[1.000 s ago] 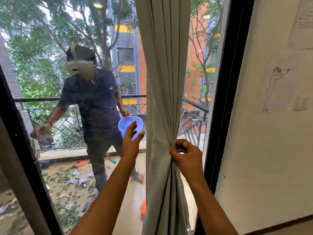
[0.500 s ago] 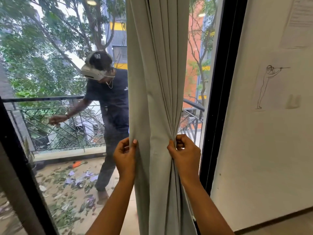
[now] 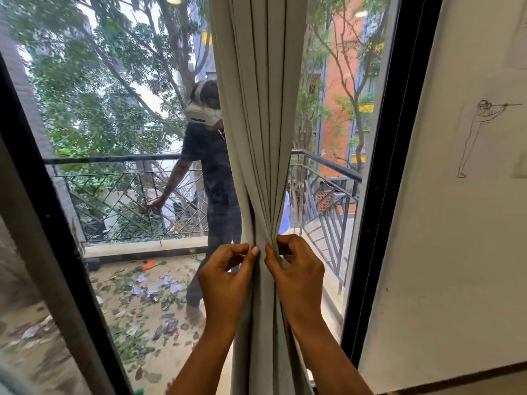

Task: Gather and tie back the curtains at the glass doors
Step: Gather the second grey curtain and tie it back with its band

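One gathered curtain (image 3: 256, 109); left hand (image 3: 225, 283) and right hand (image 3: 296, 277) pinch it.

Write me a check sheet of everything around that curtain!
surface: balcony floor outside, beyond the glass door.
job's things: curtain bunched into folds; no tie-back seen.
clutter: leaves and paper scraps on that floor.
grips: left grip and right grip each pinch the curtain's folds, side by side.
cables: nothing seen.
surroundings: person in a headset by the railing; black door frame; figure drawing on the wall.
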Tool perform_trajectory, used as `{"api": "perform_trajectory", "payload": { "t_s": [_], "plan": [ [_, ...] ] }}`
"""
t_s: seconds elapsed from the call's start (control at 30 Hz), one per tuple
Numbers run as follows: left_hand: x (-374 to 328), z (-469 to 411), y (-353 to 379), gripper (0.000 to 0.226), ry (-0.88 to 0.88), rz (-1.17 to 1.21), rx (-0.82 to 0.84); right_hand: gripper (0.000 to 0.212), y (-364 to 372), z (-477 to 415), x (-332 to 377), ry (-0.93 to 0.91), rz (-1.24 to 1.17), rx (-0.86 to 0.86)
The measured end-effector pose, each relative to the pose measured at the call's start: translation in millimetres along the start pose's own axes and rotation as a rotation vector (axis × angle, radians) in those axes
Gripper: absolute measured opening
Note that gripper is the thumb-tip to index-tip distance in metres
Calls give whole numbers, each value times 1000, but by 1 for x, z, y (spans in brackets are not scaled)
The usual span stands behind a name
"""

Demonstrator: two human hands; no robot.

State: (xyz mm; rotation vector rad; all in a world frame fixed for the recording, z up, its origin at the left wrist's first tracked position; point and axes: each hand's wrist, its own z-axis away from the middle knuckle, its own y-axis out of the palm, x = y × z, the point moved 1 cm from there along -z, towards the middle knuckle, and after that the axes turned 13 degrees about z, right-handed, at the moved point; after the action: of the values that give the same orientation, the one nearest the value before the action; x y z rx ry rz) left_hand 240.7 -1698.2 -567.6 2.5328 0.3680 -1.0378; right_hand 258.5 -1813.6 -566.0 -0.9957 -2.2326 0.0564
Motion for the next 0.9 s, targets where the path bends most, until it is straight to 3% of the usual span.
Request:
{"api": "perform_trajectory", "payload": {
  "t_s": [0.17, 0.57, 0.63, 0.73, 0.9],
  "plan": [
    [-7, -3, -5, 17, -3, -81, 127, 15, -10, 4, 1, 57, -104, 15],
    [-25, 7, -11, 20, 223, -327, 112, 19, -16, 11, 13, 76, -117, 76],
    [-21, 1, -14, 29, 199, -359, 106, 19, -15, 9, 12, 107, -143, 94],
    [-18, -8, -19, 27, 123, -336, 48, 21, -16, 4, 12, 114, -99, 80],
    [-24, 2, -27, 18, -81, -69, -148, 21, -15, 0, 7, 83, 41, -11]
  ]
}}
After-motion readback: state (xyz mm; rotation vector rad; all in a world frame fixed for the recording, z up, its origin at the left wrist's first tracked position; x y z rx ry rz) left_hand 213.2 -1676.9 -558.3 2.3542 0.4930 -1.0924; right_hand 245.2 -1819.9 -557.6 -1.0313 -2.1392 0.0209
